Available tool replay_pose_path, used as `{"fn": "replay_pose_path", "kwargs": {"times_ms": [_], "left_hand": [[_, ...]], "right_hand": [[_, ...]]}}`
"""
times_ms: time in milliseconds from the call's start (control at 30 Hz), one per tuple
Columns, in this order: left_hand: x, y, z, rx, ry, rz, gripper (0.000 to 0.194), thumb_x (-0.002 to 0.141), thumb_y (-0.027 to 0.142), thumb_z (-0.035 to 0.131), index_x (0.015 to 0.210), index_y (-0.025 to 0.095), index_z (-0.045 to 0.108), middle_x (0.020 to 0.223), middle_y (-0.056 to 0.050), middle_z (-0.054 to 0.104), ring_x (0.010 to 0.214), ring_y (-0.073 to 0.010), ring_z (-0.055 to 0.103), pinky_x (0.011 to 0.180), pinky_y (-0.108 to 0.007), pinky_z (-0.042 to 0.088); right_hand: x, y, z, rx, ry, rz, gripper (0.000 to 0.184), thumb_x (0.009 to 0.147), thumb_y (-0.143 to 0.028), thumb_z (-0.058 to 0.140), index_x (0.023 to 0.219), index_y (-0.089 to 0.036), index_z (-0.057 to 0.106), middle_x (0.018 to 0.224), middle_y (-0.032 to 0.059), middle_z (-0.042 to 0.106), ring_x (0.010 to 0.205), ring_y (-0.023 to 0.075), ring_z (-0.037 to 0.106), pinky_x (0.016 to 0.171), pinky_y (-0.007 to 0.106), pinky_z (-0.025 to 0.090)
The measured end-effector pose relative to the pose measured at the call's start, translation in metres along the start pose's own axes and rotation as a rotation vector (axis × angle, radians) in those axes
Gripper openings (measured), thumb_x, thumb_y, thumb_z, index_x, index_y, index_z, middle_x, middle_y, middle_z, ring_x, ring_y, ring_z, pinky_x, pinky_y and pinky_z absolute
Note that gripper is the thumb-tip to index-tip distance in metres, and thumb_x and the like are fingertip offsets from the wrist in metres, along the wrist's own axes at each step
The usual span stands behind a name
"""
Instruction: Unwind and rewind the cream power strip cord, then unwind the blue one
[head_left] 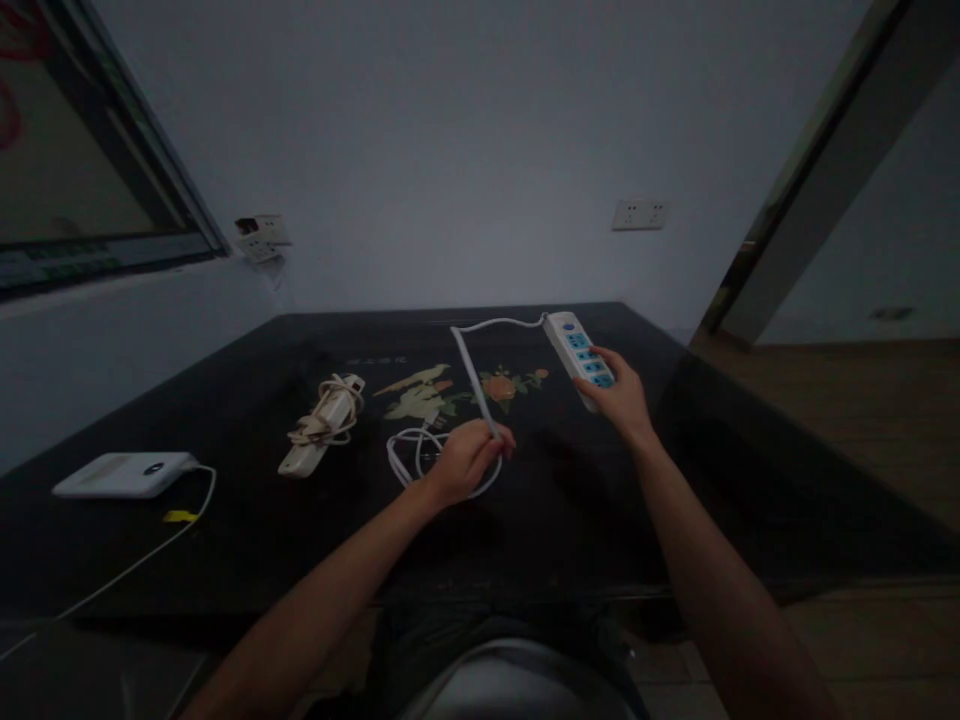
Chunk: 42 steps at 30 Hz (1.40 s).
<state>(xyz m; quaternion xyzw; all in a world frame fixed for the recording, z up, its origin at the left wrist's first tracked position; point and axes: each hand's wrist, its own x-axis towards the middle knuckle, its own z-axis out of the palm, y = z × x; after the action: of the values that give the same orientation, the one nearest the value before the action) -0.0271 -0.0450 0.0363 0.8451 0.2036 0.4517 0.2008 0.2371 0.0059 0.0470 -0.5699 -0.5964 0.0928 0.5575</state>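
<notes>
My right hand (621, 399) grips the near end of a white power strip (573, 345) with blue sockets, held just above the dark table (247, 540). Its white cord (469, 365) runs from the strip's far end in an arc to my left hand (466, 462), which is closed around it. Below my left hand the rest of the cord lies in loose loops (409, 455) on the table.
A second, cream power strip (322, 425) wrapped in its own cord lies left of the loops. A white flat device (124, 474) with a cable sits at the table's left. The tabletop shows a painted flower motif (450, 392). Wall sockets (639, 214) are behind.
</notes>
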Motion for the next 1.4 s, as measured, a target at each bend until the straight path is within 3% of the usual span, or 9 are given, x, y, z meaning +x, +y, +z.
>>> {"fn": "replay_pose_path", "kwargs": {"times_ms": [167, 300, 567, 733, 800, 900, 1000, 1100, 1400], "left_hand": [[0.013, -0.019, -0.023, -0.458, 0.638, -0.339, 0.031, 0.096, 0.04, 0.036, 0.093, 0.016, 0.055, 0.053, 0.004, 0.052, 0.047, -0.0092, 0.044, 0.048, -0.02, 0.036], [0.021, -0.038, -0.044, -0.822, 0.812, -0.624, 0.017, 0.09, 0.024, 0.044, 0.098, 0.014, 0.055, 0.049, 0.006, 0.049, 0.041, -0.0068, 0.041, 0.047, -0.017, 0.036], [0.01, -0.052, -0.025, -0.485, 0.405, -0.79, 0.051, 0.08, 0.015, 0.054, 0.129, 0.023, 0.043, 0.126, -0.013, 0.054, 0.094, -0.0213, 0.064, 0.076, -0.041, 0.055], [0.005, -0.059, -0.024, 0.288, 0.325, -0.539, 0.062, 0.075, 0.012, 0.058, 0.135, 0.016, 0.044, 0.154, -0.017, 0.02, 0.144, -0.0335, 0.008, 0.113, -0.053, 0.021], [0.006, -0.053, -0.027, 0.41, 0.24, -0.458, 0.052, 0.077, 0.016, 0.059, 0.128, 0.017, 0.052, 0.153, -0.015, 0.026, 0.144, -0.0324, 0.008, 0.114, -0.055, 0.012], [0.011, -0.037, -0.028, 0.357, 0.109, -0.401, 0.03, 0.085, 0.024, 0.054, 0.114, 0.019, 0.063, 0.126, -0.011, 0.061, 0.127, -0.0287, 0.047, 0.113, -0.059, 0.007], [0.015, -0.023, -0.023, 0.088, 0.076, -0.427, 0.029, 0.09, 0.033, 0.05, 0.109, 0.018, 0.065, 0.104, -0.01, 0.072, 0.097, -0.0249, 0.067, 0.107, -0.053, 0.031], [0.015, -0.018, -0.016, -0.235, 0.051, -0.506, 0.041, 0.089, 0.041, 0.05, 0.121, 0.016, 0.058, 0.108, -0.014, 0.07, 0.094, -0.0253, 0.068, 0.091, -0.044, 0.048], [0.012, -0.014, -0.009, -0.524, 0.041, -0.46, 0.056, 0.081, 0.049, 0.06, 0.126, 0.016, 0.054, 0.132, -0.012, 0.056, 0.123, -0.0309, 0.049, 0.107, -0.045, 0.035]], "right_hand": [[0.004, 0.009, -0.006, -0.072, 0.03, 0.063, 0.061, 0.063, -0.037, 0.07, 0.119, -0.015, 0.06, 0.117, 0.0154, 0.061, 0.105, 0.033, 0.058, 0.092, 0.05, 0.043], [0.007, 0.011, -0.007, 0.002, 0.119, 0.047, 0.059, 0.061, -0.036, 0.071, 0.116, -0.015, 0.062, 0.113, 0.0134, 0.064, 0.103, 0.0311, 0.059, 0.092, 0.049, 0.043], [-0.002, -0.005, 0.007, 0.281, 0.084, 0.088, 0.058, 0.064, -0.034, 0.072, 0.119, -0.02, 0.059, 0.115, 0.0122, 0.061, 0.101, 0.0286, 0.058, 0.079, 0.045, 0.05], [-0.015, -0.023, 0.019, 0.368, 0.007, 0.052, 0.057, 0.066, -0.034, 0.073, 0.119, -0.021, 0.058, 0.116, 0.0107, 0.061, 0.102, 0.0271, 0.058, 0.086, 0.046, 0.048], [-0.021, -0.029, 0.024, 0.4, -0.026, 0.048, 0.056, 0.066, -0.034, 0.073, 0.119, -0.021, 0.058, 0.115, 0.01, 0.061, 0.103, 0.0262, 0.058, 0.089, 0.046, 0.047], [-0.028, -0.036, 0.03, 0.464, -0.086, 0.04, 0.056, 0.068, -0.034, 0.073, 0.12, -0.021, 0.058, 0.116, 0.0095, 0.061, 0.105, 0.0257, 0.058, 0.092, 0.045, 0.045], [-0.035, -0.044, 0.033, 0.513, -0.13, 0.015, 0.054, 0.07, -0.035, 0.072, 0.121, -0.023, 0.057, 0.12, 0.0088, 0.06, 0.108, 0.0256, 0.056, 0.096, 0.046, 0.044], [-0.044, -0.056, 0.036, 0.553, -0.166, -0.01, 0.052, 0.072, -0.035, 0.072, 0.12, -0.025, 0.056, 0.122, 0.0076, 0.059, 0.111, 0.0253, 0.055, 0.098, 0.046, 0.043], [-0.085, -0.084, 0.06, 0.549, -0.338, -0.101, 0.061, 0.082, -0.041, 0.063, 0.136, -0.029, 0.038, 0.139, 0.0092, 0.043, 0.129, 0.0272, 0.042, 0.107, 0.051, 0.035]]}}
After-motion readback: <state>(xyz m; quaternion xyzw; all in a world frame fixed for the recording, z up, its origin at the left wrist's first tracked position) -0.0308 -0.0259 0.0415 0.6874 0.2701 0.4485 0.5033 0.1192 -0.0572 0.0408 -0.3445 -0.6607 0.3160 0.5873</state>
